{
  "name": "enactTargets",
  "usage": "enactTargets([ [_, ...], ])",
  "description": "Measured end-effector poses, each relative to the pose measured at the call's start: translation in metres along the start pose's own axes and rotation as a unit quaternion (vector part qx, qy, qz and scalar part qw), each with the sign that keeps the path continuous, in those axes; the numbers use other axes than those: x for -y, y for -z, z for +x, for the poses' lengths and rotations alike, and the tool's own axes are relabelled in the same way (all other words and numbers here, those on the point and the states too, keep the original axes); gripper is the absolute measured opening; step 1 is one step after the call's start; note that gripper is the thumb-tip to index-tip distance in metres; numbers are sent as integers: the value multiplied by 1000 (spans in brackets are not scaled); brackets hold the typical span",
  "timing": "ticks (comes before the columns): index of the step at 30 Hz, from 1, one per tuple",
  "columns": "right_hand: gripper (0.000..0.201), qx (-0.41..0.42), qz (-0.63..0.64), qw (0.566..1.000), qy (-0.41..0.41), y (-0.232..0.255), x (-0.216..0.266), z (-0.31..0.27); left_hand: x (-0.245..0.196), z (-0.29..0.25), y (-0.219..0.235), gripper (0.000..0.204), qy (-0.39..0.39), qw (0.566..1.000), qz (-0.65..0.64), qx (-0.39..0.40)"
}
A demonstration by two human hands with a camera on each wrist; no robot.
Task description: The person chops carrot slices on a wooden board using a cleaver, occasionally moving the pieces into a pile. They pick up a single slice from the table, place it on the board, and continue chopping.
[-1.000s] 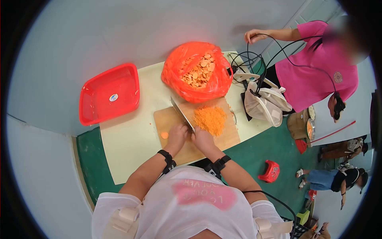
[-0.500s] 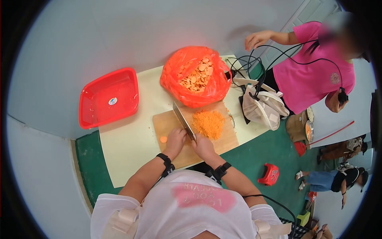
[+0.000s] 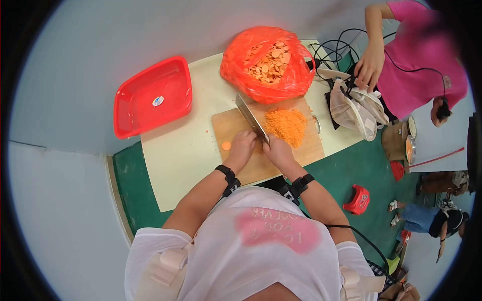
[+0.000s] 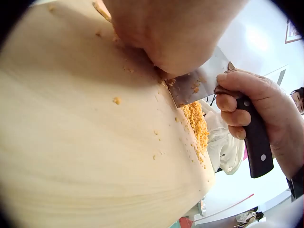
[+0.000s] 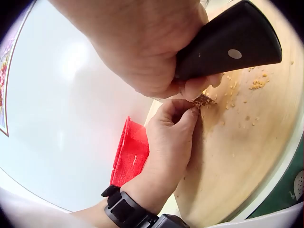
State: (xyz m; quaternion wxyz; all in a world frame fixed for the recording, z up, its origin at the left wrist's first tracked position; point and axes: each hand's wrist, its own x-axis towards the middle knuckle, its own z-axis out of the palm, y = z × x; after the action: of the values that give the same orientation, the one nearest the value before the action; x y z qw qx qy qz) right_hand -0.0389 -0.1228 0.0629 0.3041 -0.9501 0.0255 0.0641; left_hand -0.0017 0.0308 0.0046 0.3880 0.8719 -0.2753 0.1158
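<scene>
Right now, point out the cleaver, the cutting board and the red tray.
cleaver [image 3: 249,118], head view, on the flat of the blade.
cutting board [image 3: 225,127], head view, on its bare left part.
red tray [image 3: 131,109], head view, on its inner floor.

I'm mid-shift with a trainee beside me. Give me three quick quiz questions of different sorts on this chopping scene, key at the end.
1. True or false: the right hand grips the cleaver by its dark handle.
2. Multiple choice: where does the pile of chopped orange bits lie? A) in the red tray B) on the wooden cutting board C) in the orange bag
3. Fill in: the left hand rests on the board right beside the cleaver's ____.

Key
1. True.
2. B, to the right of the blade.
3. Blade; what the fingers hold down is hidden.
</scene>
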Motion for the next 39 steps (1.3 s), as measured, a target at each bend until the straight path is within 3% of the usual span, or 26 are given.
enactTargets([
  [7,22,-18,23,1000,-7,-4,-2,-9,-3,2,-3,11,53,998,20,8],
  [18,20,11,-45,999,-5,0,14,1,0,1,-5,7,7,996,78,-42],
  [29,22,6,-32,999,4,0,12,-2,-3,2,-2,7,73,993,94,2],
  [39,22,-1,-40,999,2,-4,11,-6,-5,1,-6,8,79,993,73,-39],
])
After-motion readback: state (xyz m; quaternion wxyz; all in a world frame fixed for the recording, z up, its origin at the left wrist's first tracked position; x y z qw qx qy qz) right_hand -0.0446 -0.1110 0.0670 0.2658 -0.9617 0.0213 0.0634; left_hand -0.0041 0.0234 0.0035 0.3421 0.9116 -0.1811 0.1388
